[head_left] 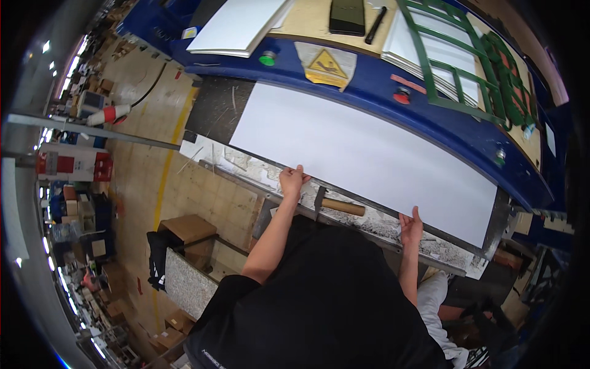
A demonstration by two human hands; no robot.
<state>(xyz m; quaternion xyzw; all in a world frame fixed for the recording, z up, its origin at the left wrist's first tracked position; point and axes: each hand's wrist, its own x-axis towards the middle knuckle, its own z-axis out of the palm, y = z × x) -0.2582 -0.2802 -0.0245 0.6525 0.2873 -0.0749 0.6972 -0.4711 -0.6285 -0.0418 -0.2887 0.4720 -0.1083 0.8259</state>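
Note:
A long white sheet lies on the dark bed of a blue machine. My left hand is closed at its near edge, left of the middle, with thumb and fingertips at the rim. Farther right, my right hand holds the same edge, thumb raised along it. Some of the fingers of both hands are hidden. Between my hands a hammer with a wooden handle rests on the scrap-strewn ledge in front of the bed.
Beyond the sheet runs the blue machine beam with a green button, a red button and a yellow warning sign. On its top sit white sheets, a phone and a green frame. A cardboard box stands left.

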